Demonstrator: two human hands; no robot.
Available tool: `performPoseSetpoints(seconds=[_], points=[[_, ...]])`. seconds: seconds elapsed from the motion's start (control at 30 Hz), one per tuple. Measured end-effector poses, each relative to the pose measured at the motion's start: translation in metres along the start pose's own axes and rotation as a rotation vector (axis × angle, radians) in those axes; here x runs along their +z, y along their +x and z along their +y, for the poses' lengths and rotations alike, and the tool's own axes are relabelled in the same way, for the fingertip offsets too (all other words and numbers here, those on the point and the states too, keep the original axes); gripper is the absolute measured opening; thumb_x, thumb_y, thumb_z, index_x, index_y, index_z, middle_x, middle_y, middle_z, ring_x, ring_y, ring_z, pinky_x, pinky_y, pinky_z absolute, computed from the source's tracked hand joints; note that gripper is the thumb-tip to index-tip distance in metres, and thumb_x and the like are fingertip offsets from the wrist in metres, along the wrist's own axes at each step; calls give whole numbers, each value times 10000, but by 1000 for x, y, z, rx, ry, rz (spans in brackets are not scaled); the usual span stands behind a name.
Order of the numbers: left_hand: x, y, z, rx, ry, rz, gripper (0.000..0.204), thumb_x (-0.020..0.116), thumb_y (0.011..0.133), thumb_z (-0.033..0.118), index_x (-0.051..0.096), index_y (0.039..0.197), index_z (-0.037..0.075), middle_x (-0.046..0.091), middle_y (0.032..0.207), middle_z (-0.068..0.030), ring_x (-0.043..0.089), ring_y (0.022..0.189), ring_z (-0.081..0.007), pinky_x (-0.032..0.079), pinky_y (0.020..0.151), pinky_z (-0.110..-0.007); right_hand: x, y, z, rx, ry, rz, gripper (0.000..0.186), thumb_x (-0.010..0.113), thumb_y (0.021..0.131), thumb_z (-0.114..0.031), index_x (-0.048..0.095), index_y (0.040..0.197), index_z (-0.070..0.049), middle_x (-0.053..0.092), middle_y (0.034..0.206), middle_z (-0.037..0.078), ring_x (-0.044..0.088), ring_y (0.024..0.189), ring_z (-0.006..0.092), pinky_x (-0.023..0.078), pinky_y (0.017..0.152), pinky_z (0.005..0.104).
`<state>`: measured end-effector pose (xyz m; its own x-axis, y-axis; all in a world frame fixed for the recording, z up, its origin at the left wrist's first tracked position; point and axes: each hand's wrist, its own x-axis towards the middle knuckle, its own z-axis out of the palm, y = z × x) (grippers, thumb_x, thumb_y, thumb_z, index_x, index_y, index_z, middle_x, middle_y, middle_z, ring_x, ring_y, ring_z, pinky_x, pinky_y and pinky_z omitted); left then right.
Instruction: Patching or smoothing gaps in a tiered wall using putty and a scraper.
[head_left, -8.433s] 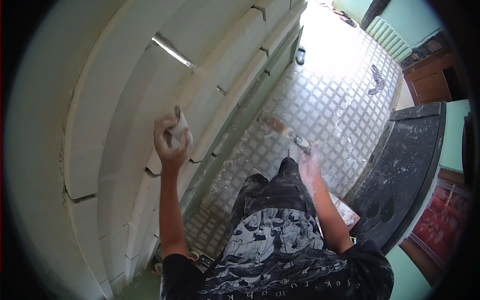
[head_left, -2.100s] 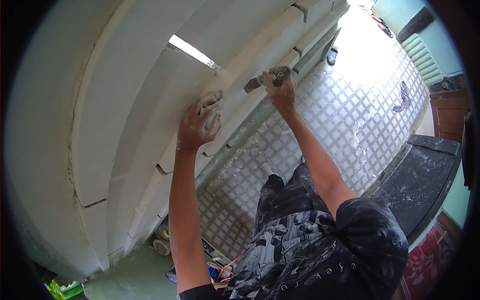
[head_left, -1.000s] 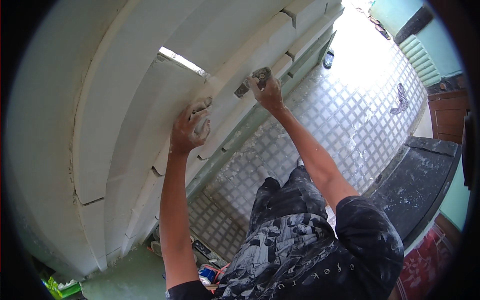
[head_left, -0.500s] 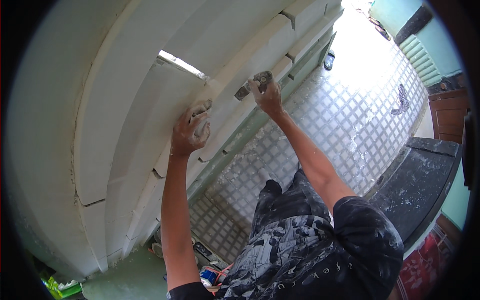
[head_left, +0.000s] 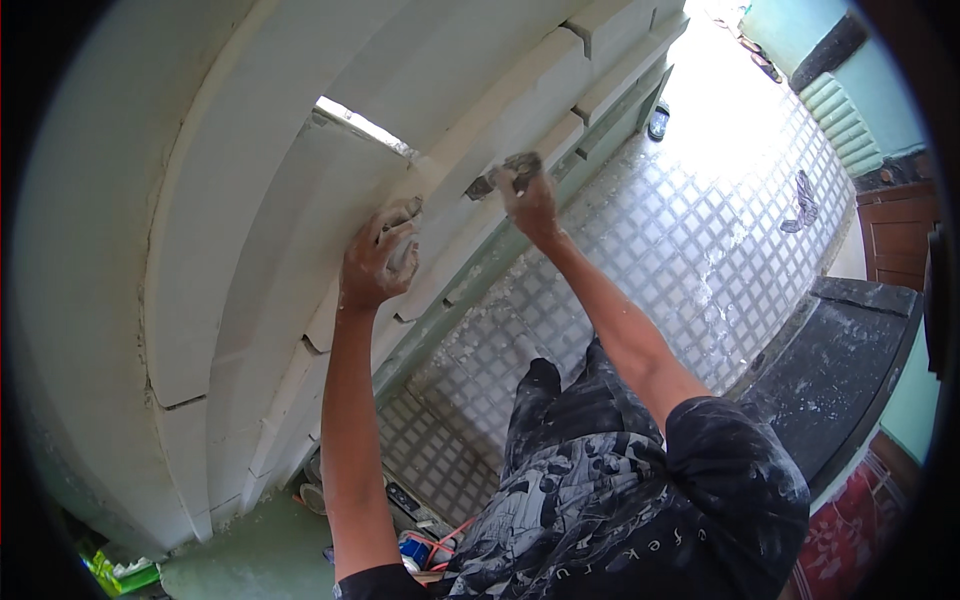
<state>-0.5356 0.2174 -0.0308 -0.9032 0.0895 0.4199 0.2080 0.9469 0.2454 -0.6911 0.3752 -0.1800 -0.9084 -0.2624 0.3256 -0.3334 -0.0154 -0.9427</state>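
Observation:
Large pale boards with stepped edges fill the left of the view. Against one of the stepped ledges, my left hand is curled around a dusty whitish piece; fingers cover most of it, and its kind is not clear. Further right and farther away, my right hand grips a dark, dust-coated hand tool with a flat end that meets the edge of a board. Motion smears this tool slightly. A bright narrow slot opens in the boards beyond my left hand. White dust coats both hands.
Below lies a floor of checkered tiles with white spills. A dark dusty counter stands at the right. A slipper and a crumpled dark cloth lie on the floor. Assorted items sit near my left elbow.
My right hand and the dark tool have shifted slightly left and toward me along the board's edge. My left hand has stayed nearly in place.

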Motion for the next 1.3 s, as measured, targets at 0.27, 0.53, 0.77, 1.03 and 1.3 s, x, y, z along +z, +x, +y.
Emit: performPoseSetpoints(seconds=[0.27,0.53,0.77,1.03,1.3], points=[[1,-5,5,3,10,14,311,677,708,34,604,1001,108,596,1055,-92,623,939,-319,524,791,-401,5,-13,-1,11,72,-56,264,713,835,-161,507,948,-40,649,749,133,640,678,362,504,627,423],[1,0,2,-2,-1,5,325,676,695,32,603,1002,107,592,1068,-92,620,952,-319,525,801,-404,-2,-8,13,69,61,82,221,707,837,-154,541,929,-39,638,726,127,638,644,331,499,601,399],[2,-2,1,-9,-12,-9,316,675,696,36,600,995,106,591,1068,-91,618,956,-316,523,807,-399,5,-14,11,-8,32,137,223,707,842,-172,551,933,-40,634,755,123,647,628,296,500,578,393],[0,-2,4,-16,-17,-9,306,675,707,35,599,993,114,592,1063,-83,619,953,-314,519,808,-398,-7,-8,18,0,-24,120,230,709,840,-159,545,929,-25,623,713,124,642,612,310,505,587,395],[4,2,4,10,-22,10,328,677,709,30,591,1014,117,591,1056,-91,620,947,-317,521,793,-402,-23,-8,28,79,-15,190,240,710,839,-161,535,924,-20,634,693,120,646,609,287,503,586,381]])
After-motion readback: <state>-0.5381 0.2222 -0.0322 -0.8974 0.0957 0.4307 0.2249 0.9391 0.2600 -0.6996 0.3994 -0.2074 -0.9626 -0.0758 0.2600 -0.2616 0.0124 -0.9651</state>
